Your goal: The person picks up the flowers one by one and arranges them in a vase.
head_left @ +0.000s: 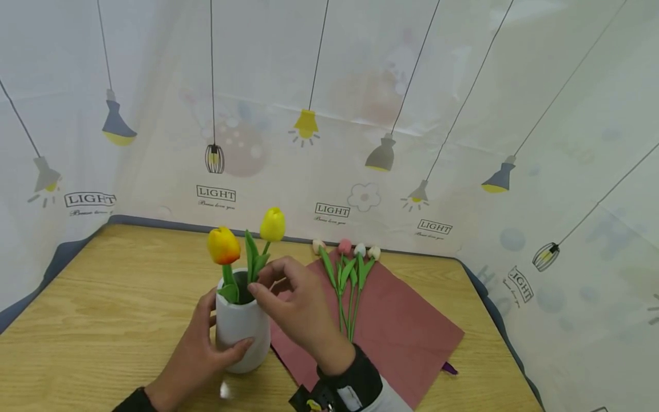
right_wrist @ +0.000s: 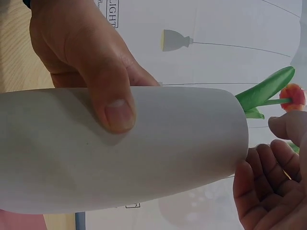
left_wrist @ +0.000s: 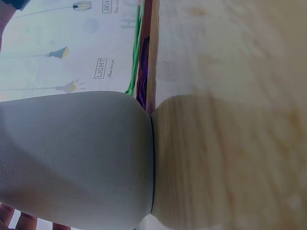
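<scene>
A white vase (head_left: pixel 249 320) stands upright on the table, with my left hand (head_left: pixel 195 352) gripping its side. The left thumb lies across the front of the vase (right_wrist: pixel 182 153) in the right wrist view. An orange-yellow tulip (head_left: pixel 223 245) leans at the vase's left rim, and a yellow tulip (head_left: pixel 273 224) rises at its right side. My right hand (head_left: pixel 301 303) is at the rim beside the yellow tulip's leaves. In the right wrist view the right hand (right_wrist: pixel 278 187) has loosely bent fingers, the thumb apart from them, with nothing visibly pinched.
On the wooden table (head_left: pixel 103 297) lies a dusty-red sheet (head_left: pixel 401 320) to the right of the vase. Several tulips (head_left: pixel 352 280) with pink and pale heads lie on it. A purple item (head_left: pixel 449 369) pokes out by its right edge. A lamp-printed curtain (head_left: pixel 329 68) stands behind.
</scene>
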A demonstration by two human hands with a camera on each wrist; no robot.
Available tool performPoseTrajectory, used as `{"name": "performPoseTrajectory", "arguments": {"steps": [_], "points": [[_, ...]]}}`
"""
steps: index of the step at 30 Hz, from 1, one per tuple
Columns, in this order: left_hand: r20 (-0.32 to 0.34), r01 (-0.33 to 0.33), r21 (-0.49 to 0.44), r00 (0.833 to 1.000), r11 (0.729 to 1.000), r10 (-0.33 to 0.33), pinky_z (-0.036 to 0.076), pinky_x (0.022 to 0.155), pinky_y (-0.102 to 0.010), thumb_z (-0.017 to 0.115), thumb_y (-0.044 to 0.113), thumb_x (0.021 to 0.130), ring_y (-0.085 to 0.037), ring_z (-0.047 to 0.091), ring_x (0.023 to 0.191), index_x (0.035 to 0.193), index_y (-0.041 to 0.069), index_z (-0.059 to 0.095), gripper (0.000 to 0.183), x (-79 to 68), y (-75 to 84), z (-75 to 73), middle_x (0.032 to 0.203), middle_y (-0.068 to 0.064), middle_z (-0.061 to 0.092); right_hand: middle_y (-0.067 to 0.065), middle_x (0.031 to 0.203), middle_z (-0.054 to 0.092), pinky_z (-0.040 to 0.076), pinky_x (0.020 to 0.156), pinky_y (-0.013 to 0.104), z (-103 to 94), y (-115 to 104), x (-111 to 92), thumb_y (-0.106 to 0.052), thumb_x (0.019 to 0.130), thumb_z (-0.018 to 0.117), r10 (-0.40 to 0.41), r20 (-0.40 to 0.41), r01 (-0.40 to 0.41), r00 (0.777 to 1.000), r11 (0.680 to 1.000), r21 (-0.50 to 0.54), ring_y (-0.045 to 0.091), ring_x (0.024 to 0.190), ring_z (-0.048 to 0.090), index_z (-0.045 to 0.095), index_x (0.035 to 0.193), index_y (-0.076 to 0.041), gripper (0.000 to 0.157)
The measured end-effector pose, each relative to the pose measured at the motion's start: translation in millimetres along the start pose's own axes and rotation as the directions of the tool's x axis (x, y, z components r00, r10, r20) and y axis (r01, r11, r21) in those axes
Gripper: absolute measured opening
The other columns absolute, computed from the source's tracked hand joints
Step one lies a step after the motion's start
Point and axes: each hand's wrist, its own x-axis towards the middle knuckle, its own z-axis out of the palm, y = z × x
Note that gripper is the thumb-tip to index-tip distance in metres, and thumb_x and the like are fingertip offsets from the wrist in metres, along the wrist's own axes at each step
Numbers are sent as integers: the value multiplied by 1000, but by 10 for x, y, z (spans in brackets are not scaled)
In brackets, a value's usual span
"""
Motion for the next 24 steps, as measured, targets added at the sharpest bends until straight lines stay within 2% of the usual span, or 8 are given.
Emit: {"name": "performPoseTrajectory", "arguments": {"steps": [7, 11, 14, 17, 22, 24], "points": [[-10, -24, -12, 1000, 1000, 24, 44, 90, -64, 74, 44, 74, -26, 40, 119, 144, 39, 9, 96, -4, 12, -8, 144, -7, 29, -1, 92, 61, 56, 70, 30, -72, 36, -23, -32, 88, 63, 6, -15, -6, 1000, 1000, -2, 9, 82, 56, 59, 98, -14, 21], [-18, -45, -11, 999, 999, 45, 44, 90, -64, 76, 41, 74, -26, 40, 119, 144, 38, 9, 98, -5, 21, -13, 144, -8, 30, -1, 94, 62, 56, 72, 34, -171, 102, -50, -33, 88, 63, 24, -49, -23, 999, 1000, 7, 11, 86, 56, 60, 100, -17, 21], [-23, -54, -19, 998, 998, 53, 44, 90, -63, 77, 39, 73, -25, 40, 119, 144, 38, 10, 97, -5, 25, -11, 144, -7, 31, 0, 95, 62, 55, 74, 35, -272, 190, -78, -33, 87, 64, 65, -91, -65, 994, 998, 3, 11, 86, 56, 60, 102, -19, 21], [-24, -57, -29, 998, 998, 56, 45, 89, -63, 77, 37, 73, -25, 41, 118, 144, 37, 12, 96, -6, 26, -8, 143, -6, 32, 3, 96, 62, 55, 73, 37, -409, 255, -109, -28, 88, 64, 118, -139, -118, 983, 993, 15, 14, 86, 57, 60, 103, -14, 21], [-25, -58, -30, 998, 998, 58, 45, 89, -63, 77, 37, 74, -25, 42, 117, 144, 37, 12, 96, -9, 23, -10, 143, -7, 33, 12, 95, 61, 53, 69, 35, -659, 319, -154, -16, 88, 62, 203, -235, -199, 951, 979, 39, 22, 83, 56, 59, 103, -1, 21], [-25, -54, -27, 998, 998, 54, 45, 89, -63, 77, 38, 74, -26, 42, 118, 144, 38, 11, 96, -11, 21, -14, 143, -7, 33, 11, 94, 59, 51, 67, 32, -745, 433, -171, -19, 88, 63, 242, -272, -239, 931, 970, 43, 22, 82, 55, 59, 102, -3, 22]]}}
